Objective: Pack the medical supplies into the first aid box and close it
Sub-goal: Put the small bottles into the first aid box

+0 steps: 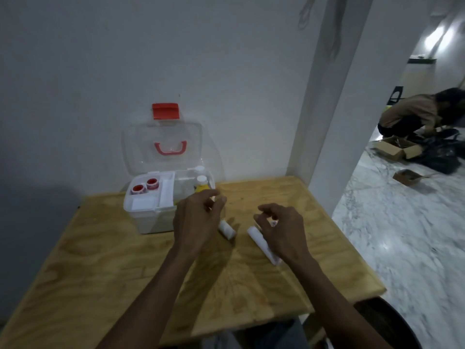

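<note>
My fingers (270, 219) pinch something small in each hand, over two bandage rolls (264, 245) awaiting the open box (151, 212).

A plywood table (105, 260) carries the open first aid box (151, 217) and two white rolls (227, 230), perhaps bandages (261, 244).

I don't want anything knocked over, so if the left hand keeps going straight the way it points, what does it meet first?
Probably the open first aid box: the left hand points up and away toward its near right corner, by the yellow bottle. Depth is hard to judge.
</note>
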